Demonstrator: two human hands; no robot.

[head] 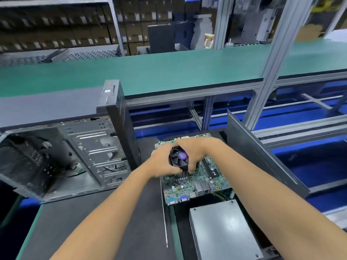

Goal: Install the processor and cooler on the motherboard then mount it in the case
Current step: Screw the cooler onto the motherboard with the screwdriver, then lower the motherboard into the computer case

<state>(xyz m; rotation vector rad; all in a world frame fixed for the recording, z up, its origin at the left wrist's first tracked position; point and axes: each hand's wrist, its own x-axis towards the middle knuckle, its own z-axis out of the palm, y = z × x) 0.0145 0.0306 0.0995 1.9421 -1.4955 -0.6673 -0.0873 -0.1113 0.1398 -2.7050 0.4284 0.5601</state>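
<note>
A green motherboard (197, 182) lies flat in the middle of the bench, its rear ports toward me. On it sits a black round fan cooler (178, 158) with a purple hub and metal fins showing below. My left hand (161, 164) grips the cooler's left side. My right hand (193, 151) wraps over its top and right side, fingertips down at the board. The processor is hidden under the cooler. An open black computer case (78, 152) lies on its side to the left, its metal tray facing me.
A grey metal box (223, 231) lies close in front of the motherboard. A dark side panel (262, 156) leans at the right. A thin rod (165, 218) rests on the black mat (105, 218). A green shelf (169, 68) runs across behind, with aluminium posts.
</note>
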